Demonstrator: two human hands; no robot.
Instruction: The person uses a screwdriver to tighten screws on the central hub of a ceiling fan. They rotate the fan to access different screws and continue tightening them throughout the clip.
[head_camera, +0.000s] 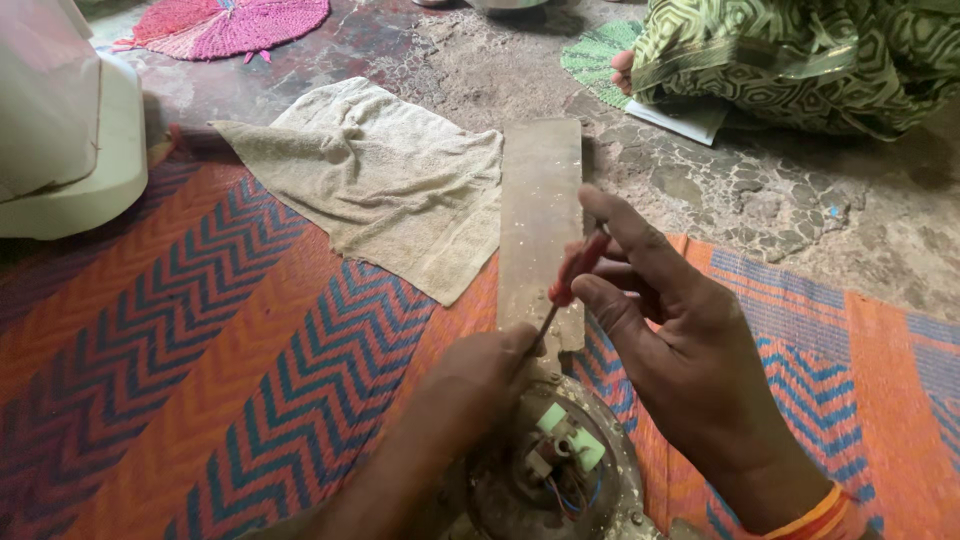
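From the head view, my right hand (680, 330) is clamped on a red screwdriver (572, 272), tip down at the fan blade's (540, 200) root. My left hand (480, 375) is closed against the fan motor (555, 470), at the mat's (200, 380) near edge. A towel (380, 180) lies beyond, by the blade.

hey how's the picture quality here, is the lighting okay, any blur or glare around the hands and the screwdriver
Head view: soft, even daylight with faint shadows and no hard glare; the red-handled screwdriver and right hand are slightly motion-softened; the left hand and the round metal fan motor housing sit dim at the bottom edge; the white plastic casing at the left is bright, near washed out; the beige towel is fairly sharp.
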